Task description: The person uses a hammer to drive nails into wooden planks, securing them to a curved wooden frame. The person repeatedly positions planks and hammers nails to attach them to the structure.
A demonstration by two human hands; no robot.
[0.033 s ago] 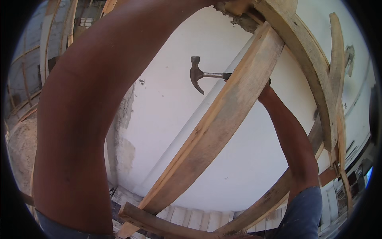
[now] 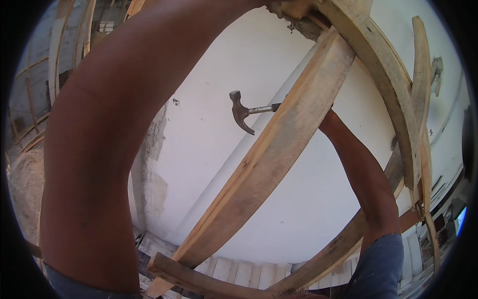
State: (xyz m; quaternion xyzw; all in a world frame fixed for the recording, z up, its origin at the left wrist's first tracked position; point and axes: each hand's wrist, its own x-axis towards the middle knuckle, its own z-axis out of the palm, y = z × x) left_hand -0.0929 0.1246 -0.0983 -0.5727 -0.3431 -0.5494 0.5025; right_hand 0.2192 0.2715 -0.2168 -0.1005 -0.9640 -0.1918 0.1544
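Note:
A claw hammer [image 2: 241,110] sticks out past the left side of a long slanting timber [image 2: 269,154], its steel head against the white wall behind. My right hand [image 2: 327,118] grips its handle behind that timber, which hides most of the fingers. My left arm [image 2: 99,129] rises along the left side and bends across the top. At the upper edge, close to the timber's top end, my left hand [image 2: 294,7] is cut off and dim, so its fingers cannot be made out. A thick wooden beam [image 2: 386,74] crosses at the timber's upper end.
More timbers stand at the right, including an upright board [image 2: 421,70]. A short wooden piece [image 2: 199,280] crosses the slanting timber's lower end. Broken masonry [image 2: 303,29] shows at the top of the white wall [image 2: 209,144]. Wooden poles [image 2: 59,50] stand at far left.
The hammer head has dropped and shifted a little left, its handle now more tilted. My right wrist has lowered slightly behind the timber. The left arm is nearly still.

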